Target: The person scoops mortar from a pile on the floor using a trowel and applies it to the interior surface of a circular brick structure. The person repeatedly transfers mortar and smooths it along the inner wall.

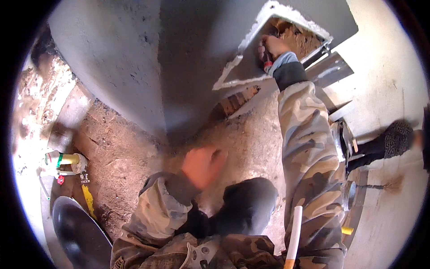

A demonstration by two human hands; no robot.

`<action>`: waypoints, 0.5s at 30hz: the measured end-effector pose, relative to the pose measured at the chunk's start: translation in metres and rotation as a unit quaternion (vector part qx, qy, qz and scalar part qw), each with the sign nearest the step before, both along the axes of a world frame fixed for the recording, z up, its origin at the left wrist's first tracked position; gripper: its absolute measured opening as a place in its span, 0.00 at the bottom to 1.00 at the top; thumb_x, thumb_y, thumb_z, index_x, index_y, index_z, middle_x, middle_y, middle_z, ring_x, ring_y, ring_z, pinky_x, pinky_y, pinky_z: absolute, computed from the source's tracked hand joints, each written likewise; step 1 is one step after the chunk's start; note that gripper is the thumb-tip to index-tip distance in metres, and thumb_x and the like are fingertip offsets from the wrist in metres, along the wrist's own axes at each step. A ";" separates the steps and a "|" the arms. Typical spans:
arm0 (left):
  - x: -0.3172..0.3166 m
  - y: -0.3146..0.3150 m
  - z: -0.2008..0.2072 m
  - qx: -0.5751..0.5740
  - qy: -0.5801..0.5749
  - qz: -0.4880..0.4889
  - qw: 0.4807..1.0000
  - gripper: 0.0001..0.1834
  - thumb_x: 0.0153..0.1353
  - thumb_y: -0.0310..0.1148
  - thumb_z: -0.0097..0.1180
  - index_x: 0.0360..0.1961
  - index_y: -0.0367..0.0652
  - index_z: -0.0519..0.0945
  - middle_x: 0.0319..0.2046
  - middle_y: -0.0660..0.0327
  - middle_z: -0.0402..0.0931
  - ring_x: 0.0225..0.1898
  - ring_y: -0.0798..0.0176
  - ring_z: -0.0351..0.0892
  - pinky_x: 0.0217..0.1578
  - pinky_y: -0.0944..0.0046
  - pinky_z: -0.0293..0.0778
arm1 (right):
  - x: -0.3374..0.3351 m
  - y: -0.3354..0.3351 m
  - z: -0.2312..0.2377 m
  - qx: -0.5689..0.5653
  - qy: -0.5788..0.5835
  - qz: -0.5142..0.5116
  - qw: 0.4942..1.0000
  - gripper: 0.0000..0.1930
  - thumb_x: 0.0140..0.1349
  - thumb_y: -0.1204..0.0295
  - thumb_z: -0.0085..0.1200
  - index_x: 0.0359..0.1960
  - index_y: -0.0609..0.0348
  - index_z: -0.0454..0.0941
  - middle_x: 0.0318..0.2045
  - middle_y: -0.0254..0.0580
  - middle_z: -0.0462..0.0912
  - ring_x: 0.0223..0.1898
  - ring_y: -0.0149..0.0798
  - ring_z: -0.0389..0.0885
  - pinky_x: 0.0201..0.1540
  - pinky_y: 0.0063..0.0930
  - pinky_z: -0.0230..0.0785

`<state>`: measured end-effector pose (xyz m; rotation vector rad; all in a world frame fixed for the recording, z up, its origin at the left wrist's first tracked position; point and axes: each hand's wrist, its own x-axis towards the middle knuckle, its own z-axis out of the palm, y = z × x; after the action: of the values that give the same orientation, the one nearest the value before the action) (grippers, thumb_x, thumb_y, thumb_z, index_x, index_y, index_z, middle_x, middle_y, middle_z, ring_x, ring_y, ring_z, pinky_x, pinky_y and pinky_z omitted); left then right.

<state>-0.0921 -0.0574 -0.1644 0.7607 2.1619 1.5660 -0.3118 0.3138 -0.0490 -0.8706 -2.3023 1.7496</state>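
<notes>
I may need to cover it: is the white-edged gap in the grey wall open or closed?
At least partly open: rough brown material shows inside its white edging, beside the right hand.

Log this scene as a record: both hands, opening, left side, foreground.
Right hand: curled around a red-and-dark object, kind unclear, at the opening
Left hand: blurred, over the dirt floor
Opening: white-edged, in a grey wall
Left side: yellow-and-white pipe fitting, black dish-like object
Foreground: cigarette, orange filter downward

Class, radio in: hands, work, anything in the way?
Right hand gripping red item at wall opening. Left hand blurred, apparently empty. Cigarette overlapping right sleeve.
</notes>
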 end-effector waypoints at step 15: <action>0.002 -0.015 -0.001 0.034 0.037 0.020 0.999 0.10 0.64 0.33 0.61 0.40 0.36 0.83 0.35 0.46 0.83 0.33 0.44 0.83 0.35 0.55 0.78 | 0.054 -0.068 0.032 -0.004 -0.009 0.067 0.998 0.09 0.75 0.66 0.43 0.36 0.54 0.72 0.24 0.29 0.72 0.18 0.26 0.67 0.17 0.25 0.62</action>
<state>-0.0899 -0.0728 -0.1654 0.8132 2.1987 1.6649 -0.2575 0.2463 -0.0166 -0.7526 -2.4190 1.8120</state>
